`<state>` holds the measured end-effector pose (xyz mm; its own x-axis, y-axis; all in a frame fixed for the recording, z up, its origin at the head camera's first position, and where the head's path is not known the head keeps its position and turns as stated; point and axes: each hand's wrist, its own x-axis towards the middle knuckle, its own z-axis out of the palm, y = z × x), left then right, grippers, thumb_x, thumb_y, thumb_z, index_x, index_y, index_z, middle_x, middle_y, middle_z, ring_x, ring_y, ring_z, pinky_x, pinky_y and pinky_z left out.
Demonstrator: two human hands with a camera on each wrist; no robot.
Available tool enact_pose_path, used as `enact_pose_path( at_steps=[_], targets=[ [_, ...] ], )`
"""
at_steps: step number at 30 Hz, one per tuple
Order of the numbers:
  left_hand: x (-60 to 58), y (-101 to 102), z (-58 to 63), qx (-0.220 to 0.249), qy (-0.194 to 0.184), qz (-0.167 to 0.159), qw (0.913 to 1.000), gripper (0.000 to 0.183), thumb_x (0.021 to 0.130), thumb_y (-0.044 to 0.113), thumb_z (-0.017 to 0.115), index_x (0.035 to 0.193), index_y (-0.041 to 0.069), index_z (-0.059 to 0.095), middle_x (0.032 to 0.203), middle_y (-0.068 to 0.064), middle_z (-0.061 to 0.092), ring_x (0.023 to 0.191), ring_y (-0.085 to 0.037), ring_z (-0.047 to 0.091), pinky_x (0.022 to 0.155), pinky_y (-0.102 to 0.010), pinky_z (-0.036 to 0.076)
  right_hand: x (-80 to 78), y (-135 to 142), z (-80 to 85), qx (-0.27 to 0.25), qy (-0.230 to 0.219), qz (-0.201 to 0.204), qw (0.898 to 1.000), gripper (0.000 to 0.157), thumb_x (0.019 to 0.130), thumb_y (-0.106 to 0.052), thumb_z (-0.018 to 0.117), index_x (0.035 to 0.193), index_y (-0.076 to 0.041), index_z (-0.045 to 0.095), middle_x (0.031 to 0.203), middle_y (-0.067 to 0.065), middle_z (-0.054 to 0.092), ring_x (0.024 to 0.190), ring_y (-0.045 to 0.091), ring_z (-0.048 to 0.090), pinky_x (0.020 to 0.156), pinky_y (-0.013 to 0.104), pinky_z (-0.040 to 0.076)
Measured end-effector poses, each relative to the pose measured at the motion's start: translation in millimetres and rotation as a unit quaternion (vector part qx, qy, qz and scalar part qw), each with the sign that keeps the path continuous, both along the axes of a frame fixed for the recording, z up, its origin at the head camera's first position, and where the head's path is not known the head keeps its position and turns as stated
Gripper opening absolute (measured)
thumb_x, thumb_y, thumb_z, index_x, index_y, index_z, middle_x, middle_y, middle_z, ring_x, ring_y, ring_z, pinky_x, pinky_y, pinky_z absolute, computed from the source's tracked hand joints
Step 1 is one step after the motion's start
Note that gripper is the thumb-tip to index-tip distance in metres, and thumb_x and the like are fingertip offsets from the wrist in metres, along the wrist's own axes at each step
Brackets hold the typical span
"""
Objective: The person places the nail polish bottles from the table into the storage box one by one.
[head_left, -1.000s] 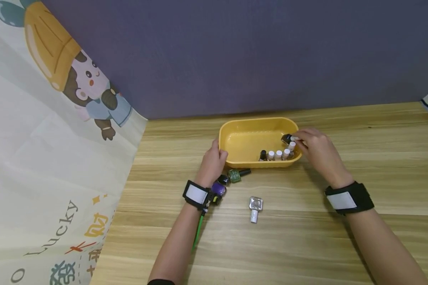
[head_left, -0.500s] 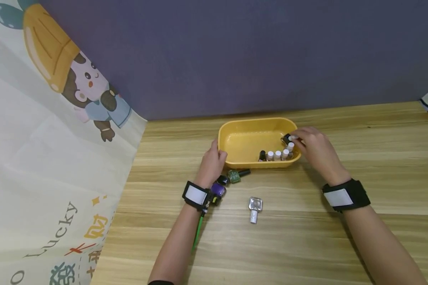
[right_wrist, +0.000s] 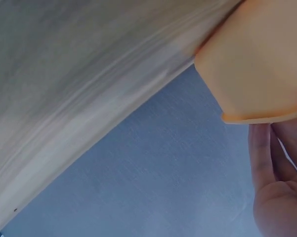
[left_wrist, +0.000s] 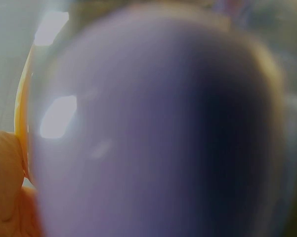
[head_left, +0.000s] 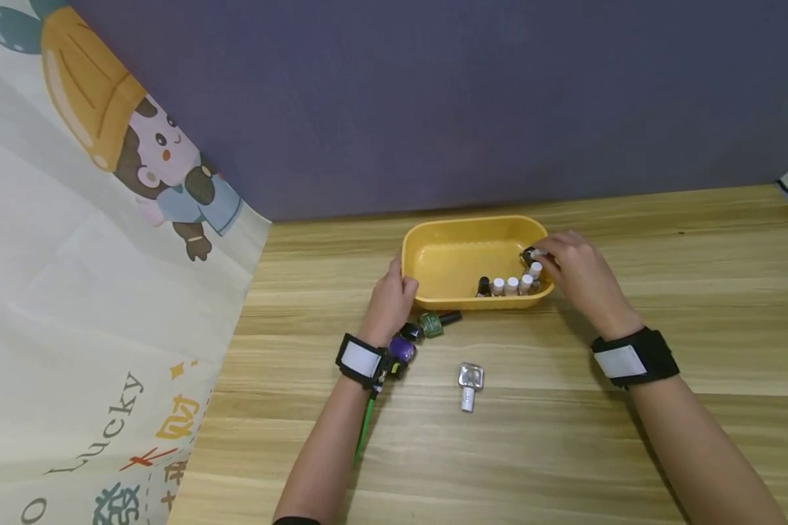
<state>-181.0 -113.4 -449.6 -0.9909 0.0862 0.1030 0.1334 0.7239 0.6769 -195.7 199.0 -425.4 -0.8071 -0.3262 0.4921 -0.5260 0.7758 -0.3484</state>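
A yellow plastic basin [head_left: 453, 262] stands near the back of the table. My left hand [head_left: 387, 305] grips its left rim, with the thumb inside. At the basin's right end, my right hand [head_left: 583, 278] pinches the white cap of a dark nail polish bottle [head_left: 528, 256], which leans inside the wall. Several white-capped nail polish bottles [head_left: 512, 285] and a black-capped nail polish bottle [head_left: 483, 286] line the front right inside. In the right wrist view, the right fingers [right_wrist: 261, 153] reach over the rim; the held bottle is hidden there.
In front of the basin lie a green nail polish bottle [head_left: 432, 324], a black bottle [head_left: 411, 332], a purple bottle [head_left: 402, 348] beside my left wrist, and a clear bottle [head_left: 470, 376]. A blurred purple shape [left_wrist: 138, 123] fills the left wrist view. A dark panel [head_left: 466, 109] stands behind.
My right hand and wrist have shifted slightly left, and the dark nail polish bottle has turned a little in the fingers. The left hand has kept its hold on the rim.
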Motion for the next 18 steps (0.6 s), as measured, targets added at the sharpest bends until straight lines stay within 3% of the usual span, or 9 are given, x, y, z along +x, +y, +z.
enact_pose_path(
  at_steps=[18],
  targets=[
    [-1.1,-0.5,-1.6,-0.001,0.001,-0.002,1.0000,0.053,0.092,0.027,0.036,0.142,0.010,0.029,0.082,-0.003,0.052,0.065,-0.015,0.051,0.057,-0.028,0.043,-2.2,-2.1,0.4,0.012,0.002,0.001,1.000,0.020,0.083,-0.009,0.061,0.098,0.003,0.065,0.096,0.018,0.061,0.089,0.031,0.054,0.077,0.043,0.046]
  ],
)
